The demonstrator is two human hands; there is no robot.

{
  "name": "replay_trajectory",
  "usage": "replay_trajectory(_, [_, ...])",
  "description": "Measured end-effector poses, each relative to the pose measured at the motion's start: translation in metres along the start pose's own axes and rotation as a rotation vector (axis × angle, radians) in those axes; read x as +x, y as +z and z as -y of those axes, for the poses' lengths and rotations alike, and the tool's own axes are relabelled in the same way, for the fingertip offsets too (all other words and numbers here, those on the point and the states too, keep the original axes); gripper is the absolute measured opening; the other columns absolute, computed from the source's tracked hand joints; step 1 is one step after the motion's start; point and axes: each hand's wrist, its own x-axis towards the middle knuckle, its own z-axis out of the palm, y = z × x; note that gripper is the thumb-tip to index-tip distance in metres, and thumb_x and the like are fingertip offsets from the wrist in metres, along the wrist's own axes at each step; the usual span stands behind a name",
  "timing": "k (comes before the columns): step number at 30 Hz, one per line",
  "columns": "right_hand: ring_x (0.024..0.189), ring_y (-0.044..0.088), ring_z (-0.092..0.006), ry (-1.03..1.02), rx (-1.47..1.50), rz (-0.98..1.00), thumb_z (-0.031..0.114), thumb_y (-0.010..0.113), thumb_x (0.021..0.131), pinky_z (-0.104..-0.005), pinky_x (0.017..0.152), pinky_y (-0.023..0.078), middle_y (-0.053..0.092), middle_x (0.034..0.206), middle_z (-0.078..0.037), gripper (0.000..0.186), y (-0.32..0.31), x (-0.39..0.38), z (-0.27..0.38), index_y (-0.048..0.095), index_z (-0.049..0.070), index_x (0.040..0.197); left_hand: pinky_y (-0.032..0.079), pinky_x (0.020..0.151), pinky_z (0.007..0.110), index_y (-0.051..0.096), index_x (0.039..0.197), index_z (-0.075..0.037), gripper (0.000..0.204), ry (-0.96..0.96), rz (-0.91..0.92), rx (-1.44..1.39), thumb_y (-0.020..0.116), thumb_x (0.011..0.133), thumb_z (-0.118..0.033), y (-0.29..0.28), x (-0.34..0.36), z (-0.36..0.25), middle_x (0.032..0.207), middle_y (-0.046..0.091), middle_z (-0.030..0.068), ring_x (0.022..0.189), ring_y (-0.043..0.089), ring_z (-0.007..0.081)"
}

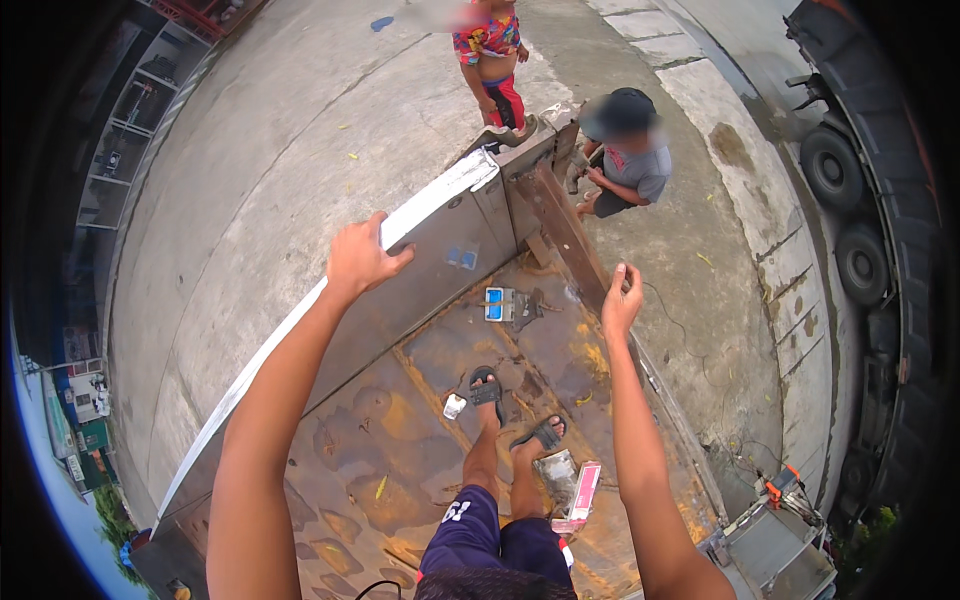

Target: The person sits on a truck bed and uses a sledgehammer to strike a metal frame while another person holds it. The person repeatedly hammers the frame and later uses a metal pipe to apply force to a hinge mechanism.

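Note:
My left hand (362, 258) is closed over the white-painted top rail (425, 205) of a grey metal side wall, thumb on the inner side. Near the rusty brown beam (570, 232), my right hand (622, 300) is raised with its fingers loosely bent and slightly apart; nothing shows in it. The beam slants from the wall's far corner toward that hand. Whether the right hand touches the beam I cannot tell. On the rusty metal floor (375, 415) under me lies a small case with a blue inside (494, 303), beside a dark grey piece (525, 310).
Outside the far corner, a person in a dark cap (640, 165) crouches, holding a tool. Another person in a colourful shirt (488, 40) stands beyond. A pink-and-white box (586, 490) and a white crumpled piece (454, 406) lie near my feet. A large truck (865, 220) stands at the right.

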Motion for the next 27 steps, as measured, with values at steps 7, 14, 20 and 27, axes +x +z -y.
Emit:
replay_trajectory(7, [0.095,0.065,-0.0391,0.190,-0.159,-0.357,0.048,0.051,0.099,-0.0470,0.084,0.047,0.071,0.099,-0.019,0.048,0.067,0.015,0.011,0.068,0.004,0.110,0.054,0.071,0.047,0.066,0.100,0.000,0.054,-0.035,0.052,-0.013,0.073,0.072,-0.045,-0.007,0.000,-0.006,0.077,0.069,0.0224,0.076,0.068,0.0399])
replay_trajectory(14, [0.098,0.063,-0.0453,0.200,-0.391,0.173,0.038,0.052,0.096,-0.0467,0.085,0.048,0.070,0.104,-0.023,0.042,0.042,0.031,0.009,0.071,0.001,0.103,0.052,0.070,0.044,0.066,0.099,-0.001,0.049,-0.057,0.107,-0.117,0.072,0.072,-0.042,-0.009,0.001,-0.005,0.075,0.068,0.0202,0.071,0.067,0.0384])
replay_trajectory(20, [0.101,0.061,-0.0430,-0.040,-0.233,0.084,0.032,0.055,0.093,-0.0451,0.089,0.046,0.066,0.106,-0.023,0.037,0.041,0.034,-0.008,0.068,0.000,0.107,0.050,0.066,0.044,0.064,0.101,0.001,0.047,0.071,0.095,-0.127,0.072,0.071,-0.035,-0.003,0.009,0.006,0.067,0.062,0.0191,0.064,0.063,0.0361])
replay_trajectory(27, [0.114,0.055,-0.0375,-0.164,-0.264,-0.105,0.031,0.054,0.092,-0.0475,0.099,0.039,0.061,0.119,-0.017,0.040,0.046,0.028,-0.006,0.061,0.005,0.122,0.050,0.063,0.043,0.063,0.100,0.003,0.050,0.068,0.096,-0.063,0.073,0.072,-0.037,-0.004,0.010,0.004,0.058,0.058,0.0168,0.057,0.062,0.0337])
